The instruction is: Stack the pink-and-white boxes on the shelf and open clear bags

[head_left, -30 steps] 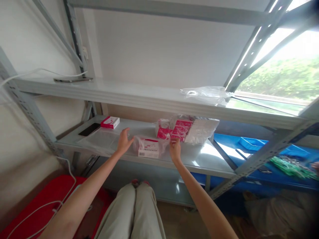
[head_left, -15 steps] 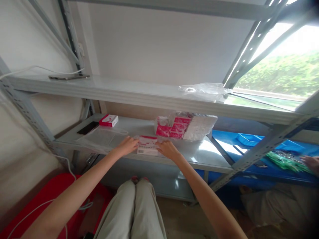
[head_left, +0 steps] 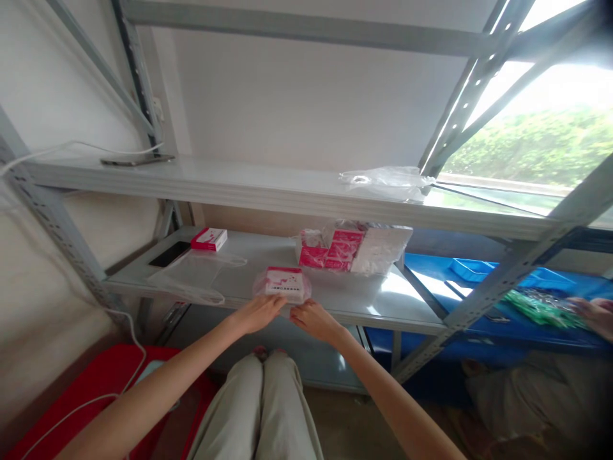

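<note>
A small pink-and-white box lies on the lower shelf near its front edge, inside a clear plastic bag that bulges out on both sides. My left hand is at the box's near edge, its fingers closed on the bag there. Just to the right, my right hand has curled fingers pinching the bag's near end. The plastic between the fingertips is hard to make out. Another pink-and-white box sits farther back at the left, behind a flat clear bag.
A black phone lies at the shelf's left. Plastic-wrapped pink boxes stand at the back right. The upper shelf carries another phone and a clear bag. At right, another person's hand touches green items on a blue table.
My hands have moved from the box's two sides to its near edge, closer together. The bag now puffs out around the box.
</note>
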Motion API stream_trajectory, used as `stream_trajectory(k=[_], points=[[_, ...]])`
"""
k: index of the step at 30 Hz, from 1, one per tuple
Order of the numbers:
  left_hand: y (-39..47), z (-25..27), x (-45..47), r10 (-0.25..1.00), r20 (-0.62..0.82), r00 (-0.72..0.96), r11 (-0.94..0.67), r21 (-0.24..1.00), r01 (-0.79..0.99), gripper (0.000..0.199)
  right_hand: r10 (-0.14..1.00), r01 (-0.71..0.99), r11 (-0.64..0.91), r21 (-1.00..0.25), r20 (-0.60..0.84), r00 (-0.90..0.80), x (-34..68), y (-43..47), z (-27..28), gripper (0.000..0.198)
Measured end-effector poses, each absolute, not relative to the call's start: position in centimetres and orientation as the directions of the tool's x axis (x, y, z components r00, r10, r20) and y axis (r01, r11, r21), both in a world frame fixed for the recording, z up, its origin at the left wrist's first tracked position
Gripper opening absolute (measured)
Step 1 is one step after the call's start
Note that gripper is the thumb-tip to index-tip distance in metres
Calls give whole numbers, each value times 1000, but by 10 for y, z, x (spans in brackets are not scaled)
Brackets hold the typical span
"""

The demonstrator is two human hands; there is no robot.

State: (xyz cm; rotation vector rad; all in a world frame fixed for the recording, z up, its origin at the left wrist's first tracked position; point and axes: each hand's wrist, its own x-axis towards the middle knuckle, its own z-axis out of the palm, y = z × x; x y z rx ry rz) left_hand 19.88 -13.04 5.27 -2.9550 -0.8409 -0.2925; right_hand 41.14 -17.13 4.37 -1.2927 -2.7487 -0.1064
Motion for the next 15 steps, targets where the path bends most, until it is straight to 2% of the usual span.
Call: stream_trajectory(k=[4, 6, 11, 15], points=[[-120, 34, 180, 618, 180, 765, -785, 84, 614, 44, 928, 929, 354, -104, 158, -336, 414, -168, 35, 28], [-115, 27, 171, 668, 197, 717, -742, 106, 662, 43, 972, 966, 196, -167, 162, -169, 414, -162, 30, 30], [-104, 16, 166, 802, 175, 571, -594, 132, 794, 31, 979, 955, -66, -289, 168, 119, 412, -146, 17, 29], [-90, 13, 170, 895, 189, 403, -436, 185, 881, 39, 954, 908, -145, -393, 189, 234, 415, -134, 12, 37]])
